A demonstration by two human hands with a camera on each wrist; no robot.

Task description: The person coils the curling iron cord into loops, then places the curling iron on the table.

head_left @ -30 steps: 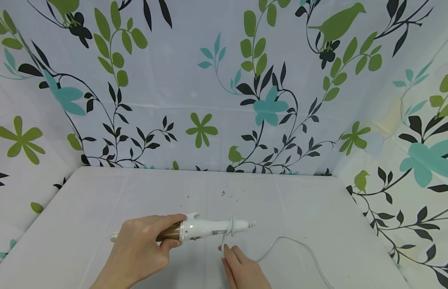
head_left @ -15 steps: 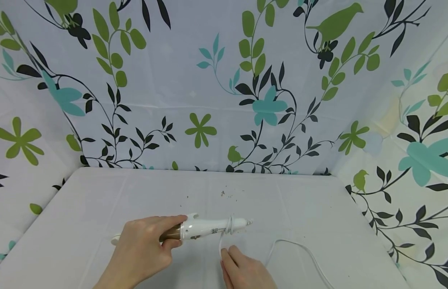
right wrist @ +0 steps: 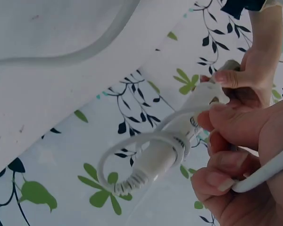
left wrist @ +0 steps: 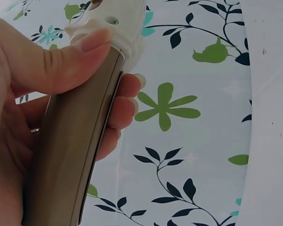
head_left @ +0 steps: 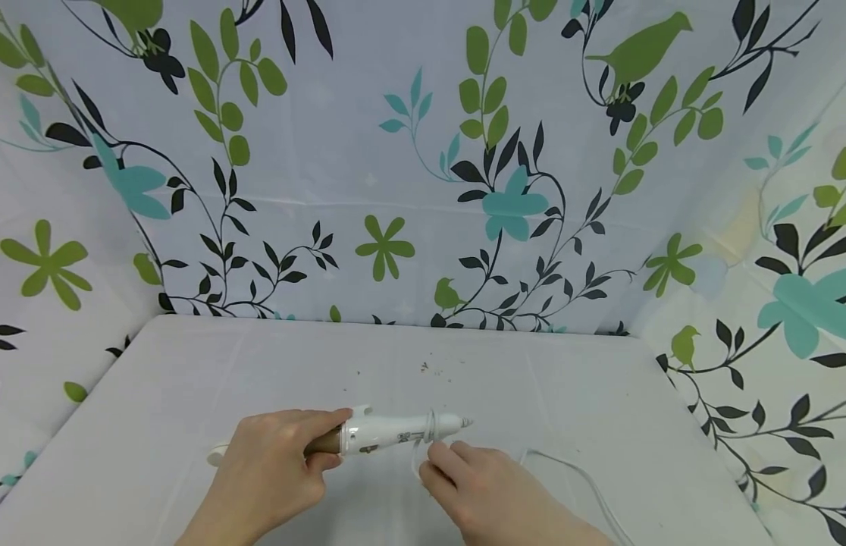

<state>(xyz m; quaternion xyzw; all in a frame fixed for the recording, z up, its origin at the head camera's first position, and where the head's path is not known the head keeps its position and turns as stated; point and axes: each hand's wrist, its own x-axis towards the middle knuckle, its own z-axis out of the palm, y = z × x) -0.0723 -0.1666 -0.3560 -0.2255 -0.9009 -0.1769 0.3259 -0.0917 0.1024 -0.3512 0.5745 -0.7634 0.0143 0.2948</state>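
Left hand gripped the gold barrel of a curling iron, fingers and thumb curled round it, held just above the near part of the white table. Right hand pinched the white cord, looped around the iron's handle end. The cord trailed off right across the table. Floral curtain stood behind.
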